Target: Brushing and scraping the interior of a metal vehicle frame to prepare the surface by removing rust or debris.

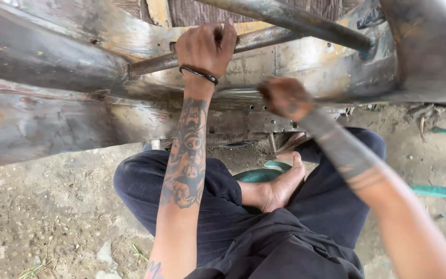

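**Hands on the bare metal body**

I see the stripped metal body (52, 103) filling twelve o'clock. My left hand (205, 49) is wrapped tight around the rusty bar (156, 63). My right hand (284, 97), at one o'clock, is blurred; I cannot tell its grip.

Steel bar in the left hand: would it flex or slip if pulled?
Probably stiff: the bar looks like metal tube joined to the body panel. The left hand wraps it fully, so slipping seems unlikely, though the rusty surface looks grimy. Likely won't roll; both ends appear fixed.
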